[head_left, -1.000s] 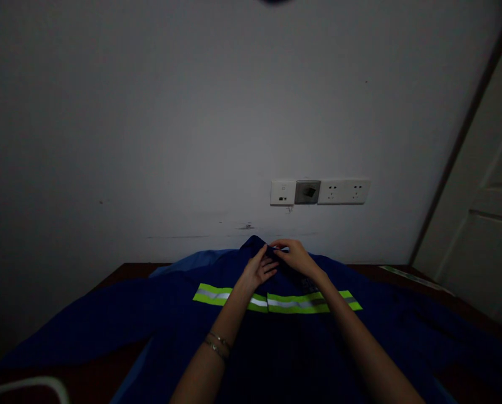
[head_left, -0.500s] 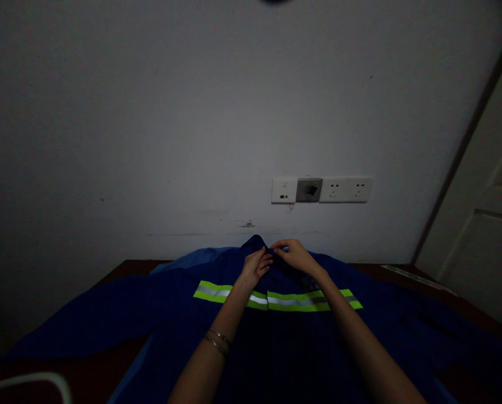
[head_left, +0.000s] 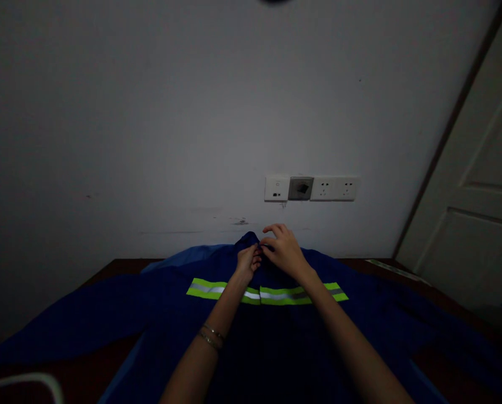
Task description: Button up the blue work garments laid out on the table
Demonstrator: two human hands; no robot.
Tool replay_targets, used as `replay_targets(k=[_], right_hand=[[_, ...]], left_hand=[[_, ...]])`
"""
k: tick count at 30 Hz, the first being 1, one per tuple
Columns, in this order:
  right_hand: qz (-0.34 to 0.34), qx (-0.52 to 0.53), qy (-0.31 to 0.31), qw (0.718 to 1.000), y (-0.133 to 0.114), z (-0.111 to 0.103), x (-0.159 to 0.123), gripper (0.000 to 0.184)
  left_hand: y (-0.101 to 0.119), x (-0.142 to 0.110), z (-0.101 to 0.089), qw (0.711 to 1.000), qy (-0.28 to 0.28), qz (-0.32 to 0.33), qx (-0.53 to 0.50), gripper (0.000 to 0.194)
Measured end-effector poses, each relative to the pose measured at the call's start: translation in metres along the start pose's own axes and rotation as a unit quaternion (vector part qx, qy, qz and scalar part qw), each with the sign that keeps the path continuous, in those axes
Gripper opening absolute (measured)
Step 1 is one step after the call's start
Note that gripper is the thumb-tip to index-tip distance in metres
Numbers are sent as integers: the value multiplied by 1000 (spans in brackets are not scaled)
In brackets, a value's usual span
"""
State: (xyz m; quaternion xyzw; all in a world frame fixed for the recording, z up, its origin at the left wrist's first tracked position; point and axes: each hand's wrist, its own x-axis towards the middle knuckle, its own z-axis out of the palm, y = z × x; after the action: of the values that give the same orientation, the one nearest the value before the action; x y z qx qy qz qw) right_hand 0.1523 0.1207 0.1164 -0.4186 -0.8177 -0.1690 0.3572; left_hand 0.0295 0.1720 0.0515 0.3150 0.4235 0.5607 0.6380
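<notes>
A dark blue work jacket [head_left: 183, 331] lies spread out front side up, with a yellow-green and silver reflective band [head_left: 208, 289] across its chest. At the top centre its collar [head_left: 246, 241] stands up. My left hand [head_left: 248, 262] is closed on the collar's front edge, fingers curled. Against the same edge, my right hand [head_left: 285, 251] has its lower fingertips close together at the collar, while an upper finger is lifted away. The small spot between the fingertips is too dark to make out. Two bracelets [head_left: 212, 336] circle my left wrist.
Light blue cloth [head_left: 187, 258] shows beneath the jacket on a dark red surface [head_left: 120, 266]. A wall with sockets [head_left: 332, 189] rises behind. A panelled door [head_left: 482, 224] is at right, a pale strip [head_left: 396, 270] at the back right, and a white curved bar [head_left: 36, 379] at lower left.
My right hand has shifted left and down onto the collar edge, lifting an upper finger. My left hand still grips the collar. The whole view has shifted slightly.
</notes>
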Motion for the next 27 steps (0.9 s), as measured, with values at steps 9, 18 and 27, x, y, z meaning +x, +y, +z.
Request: replay_targets(k=[9,18,27], right_hand=[[-10,-105,-38,994,11,38,0,19],[-16,-110,-27,993,16,49,2,15],[10,-100,-14,995,36,47,2,16]], left_hand=[[8,-4,1,997,26,49,50,21],[5,2,-3,987,34,88,132,26],[43,-17,-25,855,61,205,473,14]])
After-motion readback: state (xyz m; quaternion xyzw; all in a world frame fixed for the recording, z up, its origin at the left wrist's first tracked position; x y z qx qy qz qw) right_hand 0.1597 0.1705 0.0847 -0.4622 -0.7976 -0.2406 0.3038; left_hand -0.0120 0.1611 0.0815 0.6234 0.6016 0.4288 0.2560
